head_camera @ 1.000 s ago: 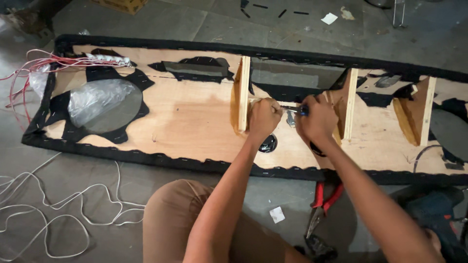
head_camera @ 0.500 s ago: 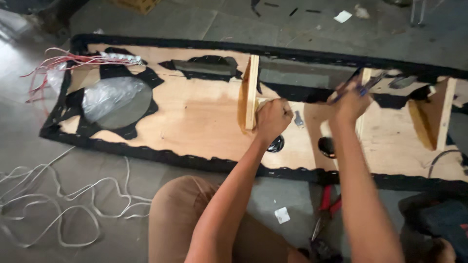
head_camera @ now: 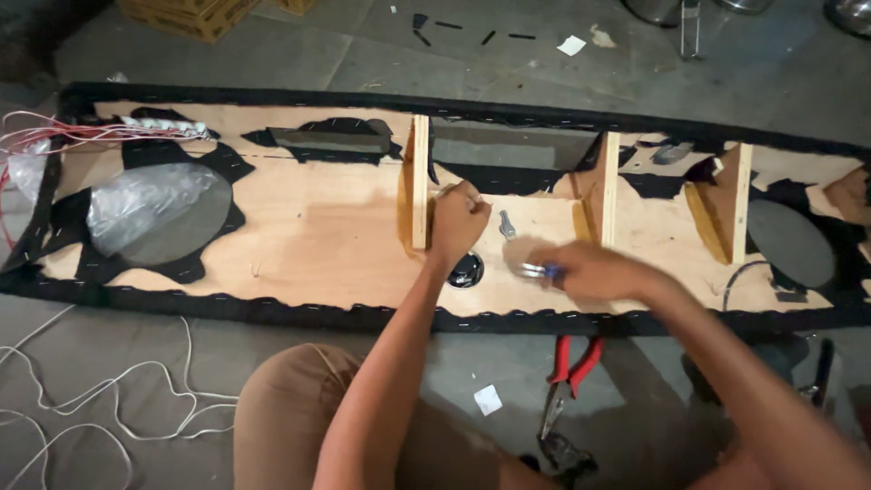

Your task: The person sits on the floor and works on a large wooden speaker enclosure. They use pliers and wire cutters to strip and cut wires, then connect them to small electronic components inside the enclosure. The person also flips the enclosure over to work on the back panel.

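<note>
Nearest to me, my bent knee (head_camera: 290,408) in tan trousers fills the bottom of the view, with red-handled pliers (head_camera: 567,377) lying on the concrete floor (head_camera: 136,345) just to its right and white cord (head_camera: 82,399) looped loosely to its left. Just past the knee, a long plywood panel (head_camera: 308,227) edged in black fabric stretches across the floor. My right hand (head_camera: 585,270) hovers low over its near edge, fingers closed around a small tool (head_camera: 537,269) with a blue grip and a metal tip; motion blur hides just what kind of tool it is. My left hand (head_camera: 458,220) rests beside it, curled into a loose fist against the foot of an upright wooden divider (head_camera: 419,181), fingers together; I cannot tell whether anything is pinched in them. Between my hands, a small metal piece (head_camera: 506,223) lies on the panel, and a round black hole (head_camera: 466,270) sits just below my left wrist. Farther along stand two more dividers (head_camera: 608,186), while off to the left a large round cutout (head_camera: 163,213) is covered with plastic film, near a bundle of red wires (head_camera: 54,136). Beyond the panel, scraps litter the concrete.
</note>
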